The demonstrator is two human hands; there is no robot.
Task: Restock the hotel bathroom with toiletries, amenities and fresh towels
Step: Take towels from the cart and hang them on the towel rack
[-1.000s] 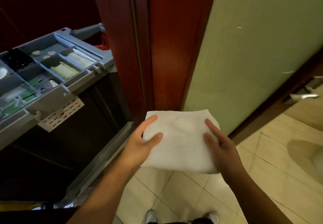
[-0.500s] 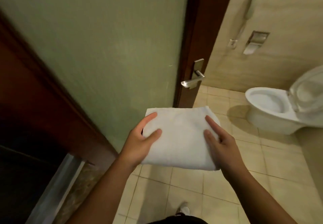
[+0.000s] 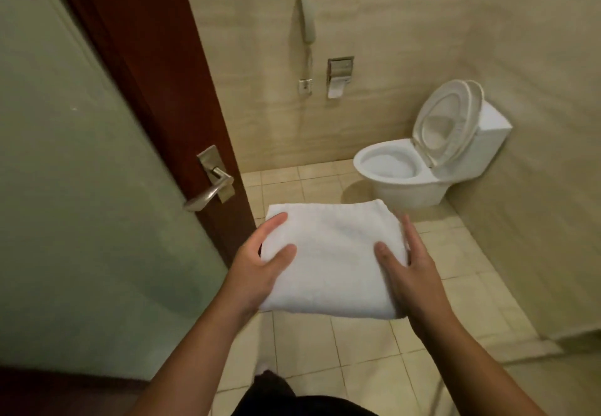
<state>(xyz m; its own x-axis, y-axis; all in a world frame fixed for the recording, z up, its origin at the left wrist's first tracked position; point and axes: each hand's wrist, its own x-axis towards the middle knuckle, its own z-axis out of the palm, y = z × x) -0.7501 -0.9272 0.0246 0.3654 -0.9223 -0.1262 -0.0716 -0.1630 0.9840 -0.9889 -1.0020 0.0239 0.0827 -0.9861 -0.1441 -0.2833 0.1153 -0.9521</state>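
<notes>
Your left hand (image 3: 260, 269) and right hand (image 3: 406, 272) grip the folded white towel (image 3: 331, 259) by its sides at centre frame, as before. The toilet (image 3: 422, 168), half cut off earlier, now shows whole at upper right, and the door handle (image 3: 211, 188) has shifted left.

Two bare forearms reach into the lower frame from a head-worn camera, uncovered from elbow to wrist, with no sleeve visible. The left hand (image 3: 260, 272) and right hand (image 3: 411, 274) carry no gloves, rings, watch or bracelets. Fingernails appear short and unpainted. At the bottom edge, a dark garment (image 3: 292, 404), black or near black, covers the person's front. Just above it, a small pale shape (image 3: 261, 368) may be the toe of a shoe; the view there is too blurred to tell.
</notes>
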